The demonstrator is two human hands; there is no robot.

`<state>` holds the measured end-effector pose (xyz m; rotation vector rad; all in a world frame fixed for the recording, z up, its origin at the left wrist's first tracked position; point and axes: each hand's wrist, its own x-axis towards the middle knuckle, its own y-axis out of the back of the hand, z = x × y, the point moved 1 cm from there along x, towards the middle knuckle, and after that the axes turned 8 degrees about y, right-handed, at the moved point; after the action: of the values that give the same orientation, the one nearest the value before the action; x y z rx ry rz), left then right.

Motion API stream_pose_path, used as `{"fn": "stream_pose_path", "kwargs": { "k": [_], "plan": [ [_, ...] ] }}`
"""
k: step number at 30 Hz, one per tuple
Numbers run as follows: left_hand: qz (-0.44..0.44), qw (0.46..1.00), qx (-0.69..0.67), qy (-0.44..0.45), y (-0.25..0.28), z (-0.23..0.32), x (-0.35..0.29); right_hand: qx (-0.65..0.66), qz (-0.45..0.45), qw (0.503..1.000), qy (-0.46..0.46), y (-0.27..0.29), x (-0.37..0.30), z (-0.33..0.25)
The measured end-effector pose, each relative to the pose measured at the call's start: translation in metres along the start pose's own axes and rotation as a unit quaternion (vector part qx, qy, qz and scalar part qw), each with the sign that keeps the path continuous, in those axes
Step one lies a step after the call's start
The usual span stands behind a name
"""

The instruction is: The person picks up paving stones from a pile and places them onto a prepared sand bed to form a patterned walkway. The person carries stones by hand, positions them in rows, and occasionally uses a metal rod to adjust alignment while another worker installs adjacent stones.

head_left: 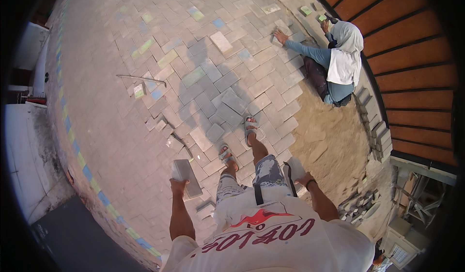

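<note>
My left hand (178, 186) is closed on the edge of a grey paving block (188, 176), held at my left side above the paving. At my right side, my right hand (305, 180) grips a second grey paving block (295, 169), partly hidden by a dark strap. Between them my sandalled feet stand on the herringbone block paving (203, 105). Two loose grey paving blocks (234, 100) lie on the paving just beyond my feet, in my shadow.
A co-worker (334, 66) in a white head cloth crouches at the right, one hand flat on the paving. Bare sand (319, 136) borders the laid blocks. Stacked blocks (379, 129) line an orange slatted gate (416, 73). A metal bar (141, 78) lies at the left.
</note>
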<state>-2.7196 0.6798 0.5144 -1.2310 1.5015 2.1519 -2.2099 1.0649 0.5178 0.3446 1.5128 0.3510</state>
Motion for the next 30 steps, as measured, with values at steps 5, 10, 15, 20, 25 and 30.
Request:
{"fn": "stream_pose_path", "kwargs": {
  "k": [5,10,15,20,25,30],
  "plan": [
    [-0.037,0.998,-0.041,-0.012,-0.035,0.087,-0.009,-0.076,-0.005,0.996,0.036,0.088,0.036,-0.100],
    [-0.118,0.989,-0.087,-0.022,-0.103,0.142,-0.006,-0.149,-0.025,0.983,0.100,0.129,0.146,-0.186],
    [-0.147,0.982,-0.122,0.008,-0.179,0.178,-0.016,-0.135,-0.001,0.977,0.163,0.142,0.269,-0.279],
    [-0.165,0.978,-0.125,0.033,-0.241,0.170,-0.009,-0.074,0.021,0.967,0.244,0.140,0.380,-0.382],
    [-0.191,0.962,-0.168,0.100,-0.274,0.174,0.004,-0.064,0.011,0.940,0.335,0.124,0.476,-0.458],
    [-0.182,0.950,-0.213,0.137,-0.296,0.166,0.034,0.012,-0.127,0.930,0.344,0.086,0.542,-0.492]
  ]
}}
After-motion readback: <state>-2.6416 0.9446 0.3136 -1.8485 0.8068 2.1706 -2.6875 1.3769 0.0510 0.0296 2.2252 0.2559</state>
